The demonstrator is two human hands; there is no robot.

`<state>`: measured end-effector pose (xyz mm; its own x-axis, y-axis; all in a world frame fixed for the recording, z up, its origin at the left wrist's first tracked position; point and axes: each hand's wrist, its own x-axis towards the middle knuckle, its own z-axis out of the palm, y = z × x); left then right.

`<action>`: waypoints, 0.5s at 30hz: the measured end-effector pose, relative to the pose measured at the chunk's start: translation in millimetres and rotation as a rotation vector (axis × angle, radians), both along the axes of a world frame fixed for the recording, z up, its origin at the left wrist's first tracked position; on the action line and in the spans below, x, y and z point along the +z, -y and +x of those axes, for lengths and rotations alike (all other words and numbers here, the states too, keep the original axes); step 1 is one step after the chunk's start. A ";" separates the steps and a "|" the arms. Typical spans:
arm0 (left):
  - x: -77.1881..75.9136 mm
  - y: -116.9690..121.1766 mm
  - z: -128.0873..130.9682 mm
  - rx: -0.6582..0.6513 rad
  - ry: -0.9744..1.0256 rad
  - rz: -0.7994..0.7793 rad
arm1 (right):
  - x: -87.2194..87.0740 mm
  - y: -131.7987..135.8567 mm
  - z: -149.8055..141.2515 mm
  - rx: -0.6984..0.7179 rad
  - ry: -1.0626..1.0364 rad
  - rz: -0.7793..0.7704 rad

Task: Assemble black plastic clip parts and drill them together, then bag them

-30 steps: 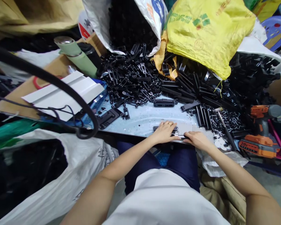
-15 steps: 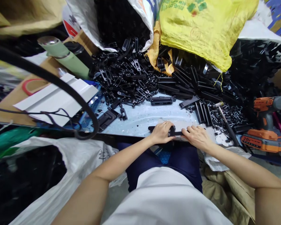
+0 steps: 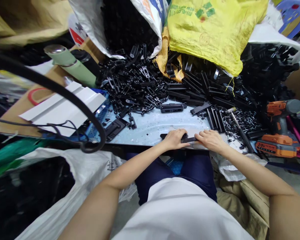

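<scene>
Both hands meet at the front edge of the pale blue work surface (image 3: pixel 150 128). My left hand (image 3: pixel 174 138) is closed around a long black plastic part (image 3: pixel 188 140), whose dark end also shows left of the fingers. My right hand (image 3: pixel 211 140) pinches the right end of the same part. Exactly how its pieces join is hidden by the fingers. Behind the hands lies a finished-looking black bar-shaped part (image 3: pixel 173 107). Several slim black bars (image 3: pixel 216 120) stand side by side near my right hand.
A hammer (image 3: pixel 240 128) lies among small metal pins (image 3: pixel 247 120) on the right, beside an orange cordless drill (image 3: pixel 278 133). Black parts (image 3: pixel 132 80) are heaped at the back below a yellow sack (image 3: pixel 210 36). A green flask (image 3: pixel 72 65) and a looping black cable (image 3: pixel 64 90) are at left.
The black part has turned slightly in my hands, and its thicker middle no longer shows between them. Both hands stay at the table edge. The whole view has shifted a little.
</scene>
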<state>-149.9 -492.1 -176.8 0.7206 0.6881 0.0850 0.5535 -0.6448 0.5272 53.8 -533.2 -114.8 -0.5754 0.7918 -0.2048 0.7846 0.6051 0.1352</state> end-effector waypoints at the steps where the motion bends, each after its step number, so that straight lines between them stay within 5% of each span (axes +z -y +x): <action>1: 2.8 -5.0 7.0 -0.042 -0.034 -0.016 | -6.4 1.3 5.7 -0.015 -0.020 -0.022; 6: 17.3 -44.7 76.0 -0.069 -0.102 0.106 | -33.3 17.1 23.9 -0.133 -0.112 0.005; 10: 24.5 -66.8 126.6 -0.075 -0.148 0.140 | -29.9 18.9 42.4 -0.223 -0.233 0.143; 15: 28.0 -62.8 108.6 0.014 -0.034 0.150 | -9.7 -18.2 105.4 -0.744 -0.209 0.380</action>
